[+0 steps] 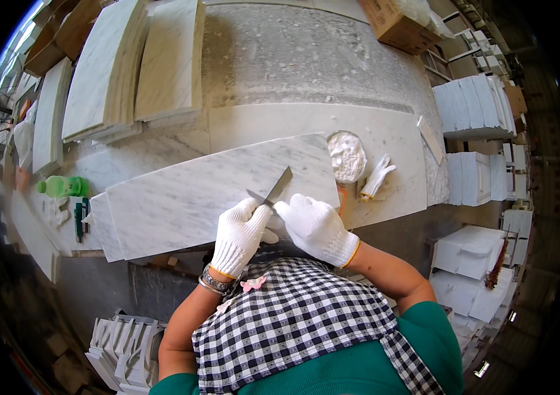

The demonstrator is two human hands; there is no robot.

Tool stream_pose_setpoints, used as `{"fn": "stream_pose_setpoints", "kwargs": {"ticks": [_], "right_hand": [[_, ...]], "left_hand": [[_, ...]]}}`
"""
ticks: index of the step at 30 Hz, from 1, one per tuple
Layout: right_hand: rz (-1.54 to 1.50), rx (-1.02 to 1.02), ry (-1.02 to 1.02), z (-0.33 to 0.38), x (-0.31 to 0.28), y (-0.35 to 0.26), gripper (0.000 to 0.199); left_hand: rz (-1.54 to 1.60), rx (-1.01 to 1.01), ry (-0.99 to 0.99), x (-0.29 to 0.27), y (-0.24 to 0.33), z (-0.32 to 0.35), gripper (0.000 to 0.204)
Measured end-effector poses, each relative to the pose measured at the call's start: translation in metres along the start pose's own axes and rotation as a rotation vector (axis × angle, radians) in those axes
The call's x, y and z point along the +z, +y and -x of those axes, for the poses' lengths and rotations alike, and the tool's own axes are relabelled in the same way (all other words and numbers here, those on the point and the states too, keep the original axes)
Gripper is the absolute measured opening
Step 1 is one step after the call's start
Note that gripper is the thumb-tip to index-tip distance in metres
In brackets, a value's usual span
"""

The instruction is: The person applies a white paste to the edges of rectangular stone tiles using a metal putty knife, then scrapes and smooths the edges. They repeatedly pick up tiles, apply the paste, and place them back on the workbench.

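Note:
Both my hands wear white knit gloves and meet over the front edge of a grey-veined marble slab (181, 197). In my closed left hand (239, 230) is a putty knife (280, 185), its flat metal blade slanting up to the right. My right hand (315, 225), also closed, grips a second thin metal putty knife (256, 196) that points up to the left. The two blades cross and appear to touch just above my fingers. Both handles are hidden inside the gloves. Beyond the slab's right end sits a round tub of white paste (347, 157).
A spare white glove (378, 177) lies right of the tub. Stacked marble slabs (105, 66) stand at the far left, with a green bottle (64, 186) nearer. At the far right are a cardboard box (402, 26) and stacks of white pieces (474, 105).

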State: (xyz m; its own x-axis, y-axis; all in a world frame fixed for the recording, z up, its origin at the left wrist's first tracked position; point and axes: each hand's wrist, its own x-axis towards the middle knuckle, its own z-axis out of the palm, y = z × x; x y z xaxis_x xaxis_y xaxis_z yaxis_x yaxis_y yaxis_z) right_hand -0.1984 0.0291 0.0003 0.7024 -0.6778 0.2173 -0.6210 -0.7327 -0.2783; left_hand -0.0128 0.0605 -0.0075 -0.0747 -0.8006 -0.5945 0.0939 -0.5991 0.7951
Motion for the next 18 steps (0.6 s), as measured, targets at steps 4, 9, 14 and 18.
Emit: {"fn": "stream_pose_setpoints", "kwargs": {"ticks": [4,9,14,18], "right_hand": [[0.137,0.279,0.019,-0.001,-0.007,0.026,0.029],[-0.032,0.069,-0.078,-0.001,0.003,-0.009,0.022],[0.139,0.232,-0.004,0.003,-0.004,0.021,0.018],[0.094,0.091,0.004,-0.006,-0.004,0.005,0.012]], "left_hand": [[0.100,-0.071,-0.054,0.003,0.008,-0.001,0.031],[0.124,-0.097,-0.034,-0.007,0.009,-0.001,0.031],[0.133,-0.112,-0.068,0.004,0.015,-0.001,0.031],[0.108,-0.091,-0.034,-0.006,0.009,-0.002,0.030]]}}
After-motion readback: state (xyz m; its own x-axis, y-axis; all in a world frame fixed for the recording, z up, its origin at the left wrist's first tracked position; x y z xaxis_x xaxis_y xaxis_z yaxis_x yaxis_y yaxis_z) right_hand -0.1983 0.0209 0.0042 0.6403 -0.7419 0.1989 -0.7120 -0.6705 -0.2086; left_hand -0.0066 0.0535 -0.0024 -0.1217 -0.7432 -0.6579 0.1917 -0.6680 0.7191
